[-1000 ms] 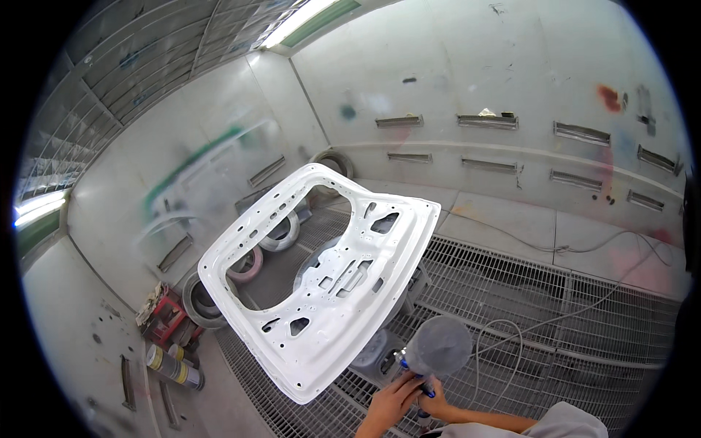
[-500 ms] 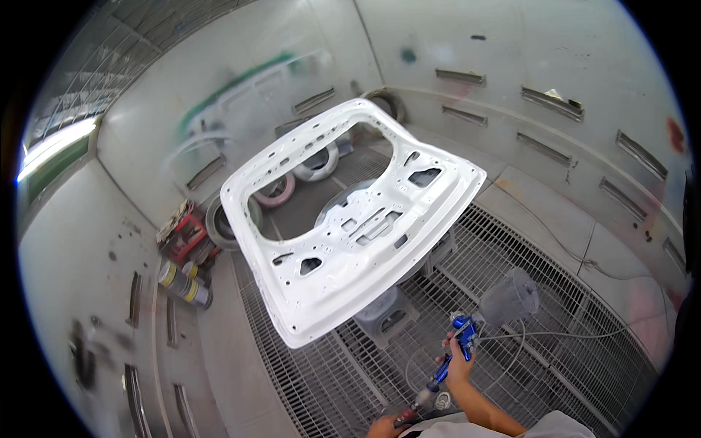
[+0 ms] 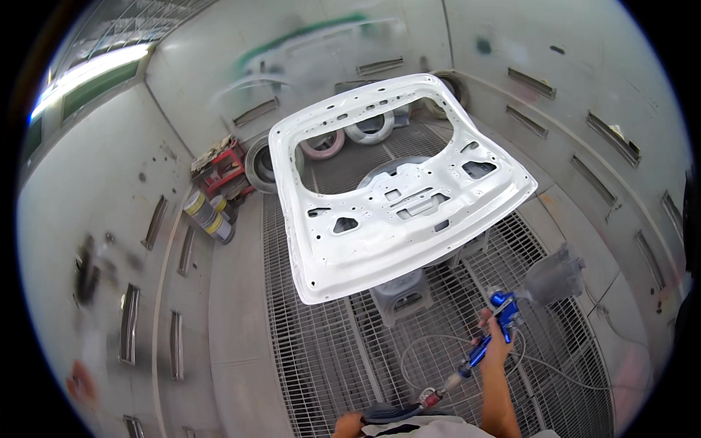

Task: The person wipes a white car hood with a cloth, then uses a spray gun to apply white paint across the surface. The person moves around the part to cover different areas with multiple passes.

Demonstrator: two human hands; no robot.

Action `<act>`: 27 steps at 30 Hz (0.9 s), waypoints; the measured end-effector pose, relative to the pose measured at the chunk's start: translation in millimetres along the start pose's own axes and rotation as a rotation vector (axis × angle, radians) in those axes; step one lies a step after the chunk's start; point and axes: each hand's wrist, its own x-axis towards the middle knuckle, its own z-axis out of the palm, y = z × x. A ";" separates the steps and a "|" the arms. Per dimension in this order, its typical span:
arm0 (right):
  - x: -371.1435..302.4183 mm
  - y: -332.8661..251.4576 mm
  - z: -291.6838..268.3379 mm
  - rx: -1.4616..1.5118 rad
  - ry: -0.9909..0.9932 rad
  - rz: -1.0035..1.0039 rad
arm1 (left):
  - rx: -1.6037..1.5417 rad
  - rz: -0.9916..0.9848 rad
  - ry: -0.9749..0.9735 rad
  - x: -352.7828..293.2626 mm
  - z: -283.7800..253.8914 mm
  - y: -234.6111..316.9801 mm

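My right hand [image 3: 496, 346] is wrapped round the handle of a blue spray gun [image 3: 504, 309] at the lower right. A cloudy grey paint cup [image 3: 555, 277] sticks out from the gun's far side. Below the handle, a red coupling [image 3: 431, 398] joins a dark air hose [image 3: 387, 415]. At the lower edge my left hand [image 3: 349, 425] is closed on that hose, its fingers partly cut off. Ahead of the gun, apart from it, a white car tailgate [image 3: 380, 252] lies tilted, with a large window opening. Grey plastic stools [image 3: 403, 293] stand beneath it.
Metal floor grating [image 3: 328, 350] spreads under the tailgate. A thin pale hose [image 3: 577, 381] loops over it at right. Paint cans [image 3: 208, 217] and a red rack [image 3: 223, 171] stand by the left wall. Several wheels or tires [image 3: 370, 128] lean at the back.
The view has swung left, so the tailgate appears farther right and higher. The spray gun appears farther right in my right hand. My left hand now sits farther from the red coupling.
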 end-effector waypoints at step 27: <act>-123.4 42.0 121.0 -0.185 0.063 -0.128 | -0.186 0.124 -0.214 32.2 -121.9 -136.9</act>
